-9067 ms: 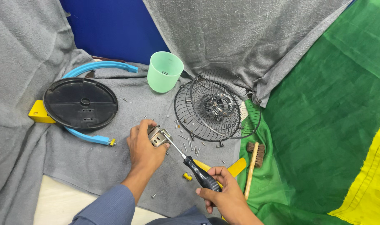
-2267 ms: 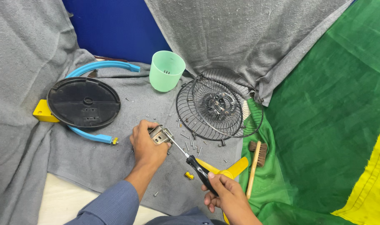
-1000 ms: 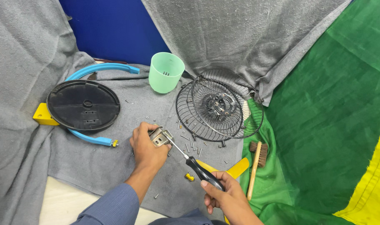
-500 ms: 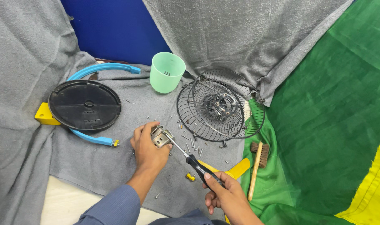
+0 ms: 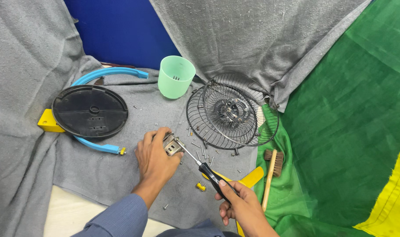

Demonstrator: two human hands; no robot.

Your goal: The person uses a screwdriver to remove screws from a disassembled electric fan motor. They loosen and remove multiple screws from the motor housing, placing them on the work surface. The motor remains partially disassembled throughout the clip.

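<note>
A right hand (image 5: 239, 206) grips a black-handled screwdriver (image 5: 200, 164) whose tip meets a small metal bracket (image 5: 173, 145) pinched in the left hand's fingers (image 5: 158, 138) above the grey cloth (image 5: 99, 175); a slip could jab the fingers or scatter loose screws (image 5: 200, 147) toward the wire fan guard (image 5: 230, 112).

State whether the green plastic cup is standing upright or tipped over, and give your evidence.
Upright. The green plastic cup stands on its base on the grey cloth, its round open mouth facing up, behind the wire fan guard.

A grey cloth (image 5: 99, 175) bears a black disc (image 5: 90, 111), green cup (image 5: 176, 77), wire guard (image 5: 232, 112) and probably loose screws (image 5: 196, 145).
</note>
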